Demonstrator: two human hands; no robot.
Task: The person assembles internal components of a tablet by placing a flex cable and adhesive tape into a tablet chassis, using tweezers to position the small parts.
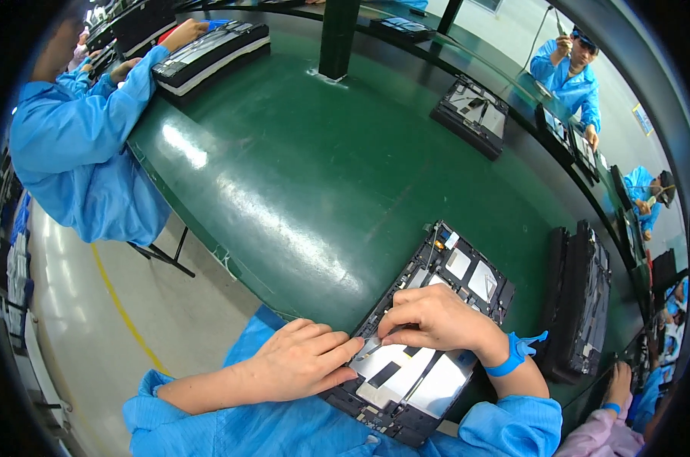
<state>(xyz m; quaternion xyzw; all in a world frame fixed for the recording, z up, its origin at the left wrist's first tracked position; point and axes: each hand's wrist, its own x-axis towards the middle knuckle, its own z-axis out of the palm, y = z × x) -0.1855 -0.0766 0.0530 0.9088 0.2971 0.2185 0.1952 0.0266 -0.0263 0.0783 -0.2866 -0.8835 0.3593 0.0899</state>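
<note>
An opened tablet-like device (429,381), with a black frame and silver panels inside, lies slanted at the table's near edge. My left hand (303,360) rests on its left edge, fingers stretched, the thumb apart from the index finger. Over the middle of the device, my right hand (436,316) is closed in a pinch near its left edge, close to my left fingertips. Something thin and pale shows between the two hands, too small to name. What the right fingertips hold is mostly hidden. A blue band (516,354) circles my right wrist.
Stacked black devices (577,305) stand to the right on the green table (299,190). Another opened device (473,114) lies farther back, near a dark post (339,38). At far left, a person in blue (86,145) handles stacked devices (212,57). More people work along the right.
</note>
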